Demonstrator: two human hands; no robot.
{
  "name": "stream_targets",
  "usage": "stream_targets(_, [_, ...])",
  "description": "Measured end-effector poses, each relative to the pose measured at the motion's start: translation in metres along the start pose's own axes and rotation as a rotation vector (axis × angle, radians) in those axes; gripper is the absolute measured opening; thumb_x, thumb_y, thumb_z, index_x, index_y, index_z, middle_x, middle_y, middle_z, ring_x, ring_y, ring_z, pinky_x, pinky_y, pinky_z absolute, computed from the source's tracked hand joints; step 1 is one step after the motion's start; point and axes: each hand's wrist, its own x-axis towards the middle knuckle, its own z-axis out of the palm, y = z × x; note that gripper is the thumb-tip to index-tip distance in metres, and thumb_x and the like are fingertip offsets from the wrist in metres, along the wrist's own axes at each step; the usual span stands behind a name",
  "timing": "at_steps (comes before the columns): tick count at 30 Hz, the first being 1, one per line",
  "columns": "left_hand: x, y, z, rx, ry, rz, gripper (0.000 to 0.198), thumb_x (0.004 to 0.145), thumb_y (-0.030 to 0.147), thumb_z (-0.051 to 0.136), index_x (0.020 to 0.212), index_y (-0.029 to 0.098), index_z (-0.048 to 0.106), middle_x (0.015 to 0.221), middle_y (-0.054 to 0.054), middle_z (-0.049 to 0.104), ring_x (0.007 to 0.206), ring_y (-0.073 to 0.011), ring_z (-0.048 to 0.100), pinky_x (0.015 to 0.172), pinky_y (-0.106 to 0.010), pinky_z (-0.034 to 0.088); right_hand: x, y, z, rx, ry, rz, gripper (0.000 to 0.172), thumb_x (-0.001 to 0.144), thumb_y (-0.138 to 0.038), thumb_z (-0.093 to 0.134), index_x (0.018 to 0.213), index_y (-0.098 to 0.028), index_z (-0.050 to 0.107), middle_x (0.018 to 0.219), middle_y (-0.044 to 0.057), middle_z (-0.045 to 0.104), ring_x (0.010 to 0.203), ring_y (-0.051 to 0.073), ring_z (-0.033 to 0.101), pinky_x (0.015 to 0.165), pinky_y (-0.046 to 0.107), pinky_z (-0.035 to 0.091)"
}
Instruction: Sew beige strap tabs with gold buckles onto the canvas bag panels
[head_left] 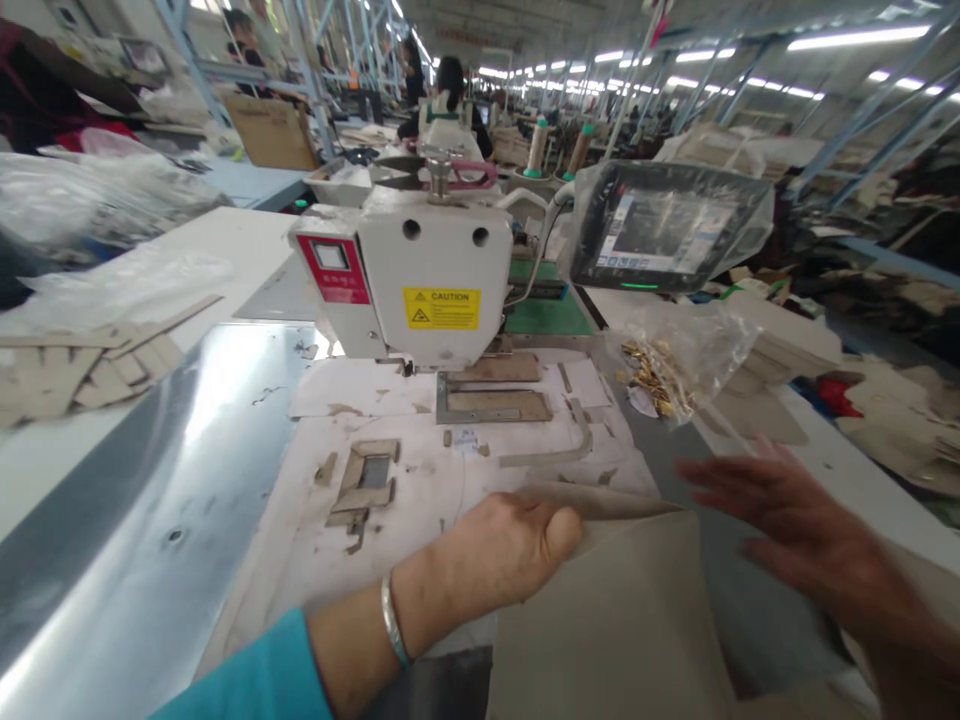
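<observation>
My left hand (499,548) is closed on the top edge of a beige fabric panel (607,620), which hangs down toward the bottom of the view. The panel looks folded along that edge. To its right, my right hand (806,540) is apart from the panel, smeared by motion, with its fingers stretched out and nothing visible in them. Beyond both hands lies a white template sheet (420,530) with cut-outs and glued beige strips. The white sewing machine head (435,270) stands over the sheet's far end, above a metal slotted frame (491,405).
A clear bag of gold metal pieces (660,375) lies at right, below a plastic-wrapped control screen (664,225). Beige strips (90,360) and plastic bags (97,200) cover the left side. Two thread cones (559,150) stand behind the machine. A person (448,110) sits farther back.
</observation>
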Motion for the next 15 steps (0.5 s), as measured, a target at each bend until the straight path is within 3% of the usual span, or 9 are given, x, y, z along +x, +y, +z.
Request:
stream_targets(3, [-0.001,-0.001,0.005,0.093,0.013,0.017,0.015,0.094,0.009,0.037,0.095,0.017,0.051,0.079,-0.006,0.065,0.071,-0.0204,0.066,0.060,-0.030,0.051,0.023,-0.008,0.042,-0.001,-0.294,-0.035,0.038,0.077,-0.048,0.068,0.108,-0.027,0.066,0.107,0.009,0.072,0.102,0.026,0.067,0.094,0.037,0.051])
stream_targets(6, [0.000,-0.004,0.007,0.121,-0.010,-0.097,0.011,0.093,0.009,0.039,0.097,0.016,0.046,0.074,-0.004,0.064,0.066,-0.0198,0.066,0.057,-0.029,0.051,0.031,-0.005,0.050,-0.011,-0.409,0.036,0.033,0.074,-0.053,0.067,0.080,-0.021,0.071,0.083,0.007,0.073,0.081,0.026,0.069,0.076,0.034,0.056])
stream_targets(10, [0.007,-0.007,0.005,0.012,-0.063,-0.396,0.012,0.092,0.017,0.047,0.103,0.017,0.041,0.075,-0.004,0.067,0.068,-0.0220,0.068,0.057,-0.028,0.052,0.027,0.004,0.046,0.113,-0.368,0.198,0.041,0.070,-0.058,0.069,0.083,-0.019,0.073,0.083,0.009,0.075,0.079,0.030,0.071,0.071,0.036,0.058])
stream_targets(15, [0.015,-0.013,0.004,-0.053,0.013,-0.562,0.019,0.094,0.020,0.045,0.112,0.018,0.039,0.088,-0.006,0.068,0.077,-0.0219,0.070,0.066,-0.030,0.054,0.028,0.005,0.048,0.314,-0.191,0.366,0.047,0.079,-0.053,0.064,0.113,-0.021,0.068,0.099,0.011,0.075,0.083,0.031,0.072,0.071,0.037,0.059])
